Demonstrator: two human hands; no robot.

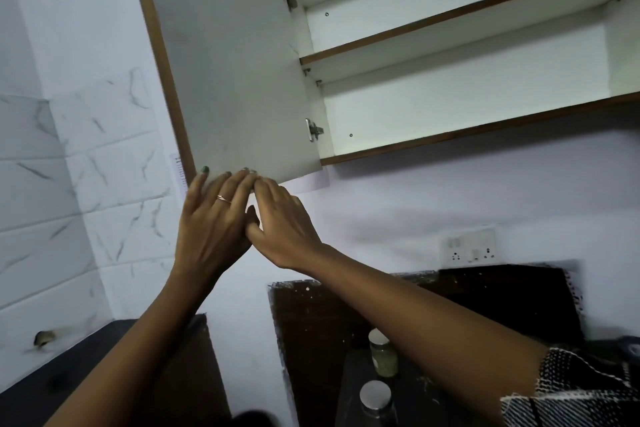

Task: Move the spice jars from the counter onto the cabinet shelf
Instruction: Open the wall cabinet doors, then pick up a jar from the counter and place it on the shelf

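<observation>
Both hands, the left hand [211,222] and right hand [280,229], press flat with fingers extended on the lower edge of the open cabinet door [228,62], grasping nothing. Two spice jars [382,355] stand upright on the worktop [346,340] far below, nearer the right arm; the cabinet shelf [485,121] above is bare.

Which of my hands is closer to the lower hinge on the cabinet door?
The right hand. Its fingertips touch the bottom edge of the cabinet door, below and left of the lower hinge. The left hand is on the same edge, further left, near the door's outer corner.
</observation>
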